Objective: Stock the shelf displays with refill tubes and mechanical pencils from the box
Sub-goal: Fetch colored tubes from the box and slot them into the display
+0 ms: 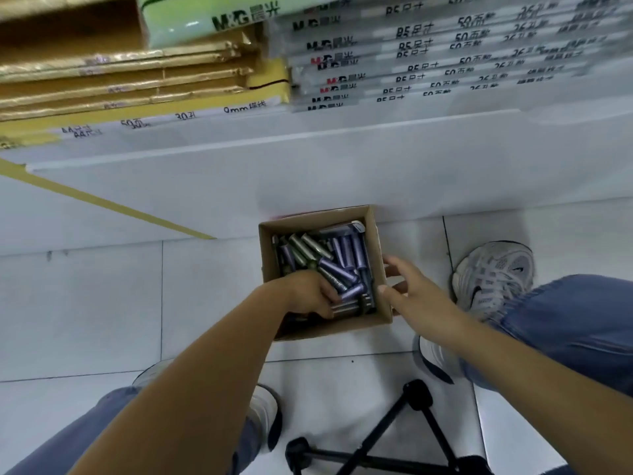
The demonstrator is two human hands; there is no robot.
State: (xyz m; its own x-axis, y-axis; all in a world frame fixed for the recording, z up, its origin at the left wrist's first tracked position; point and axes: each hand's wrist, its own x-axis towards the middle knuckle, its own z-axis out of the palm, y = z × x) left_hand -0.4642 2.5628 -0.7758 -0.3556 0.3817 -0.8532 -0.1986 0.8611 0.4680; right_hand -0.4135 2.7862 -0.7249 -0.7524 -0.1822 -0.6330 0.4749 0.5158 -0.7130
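Head view: left hand (pixel 308 293) inside small brown cardboard box (pixel 376 241) on tiled floor (pixel 205 303), fingers grasping purple cylindrical refill tubes (pixel 342 273); right hand (pixel 412 294) at box's right wall, fingers released.

The pale tiled floor (pixel 85 303) carries an open cardboard box (pixel 342 329) by the far shelf base (pixel 308 173), a right sneaker (pixel 493 275), a left sneaker (pixel 263 413), and nearest what seems to be a black tripod (pixel 387 426).

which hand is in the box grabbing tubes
The left hand, down inside the box and curled round purple tubes. The right hand is open, outside at the box's right wall.
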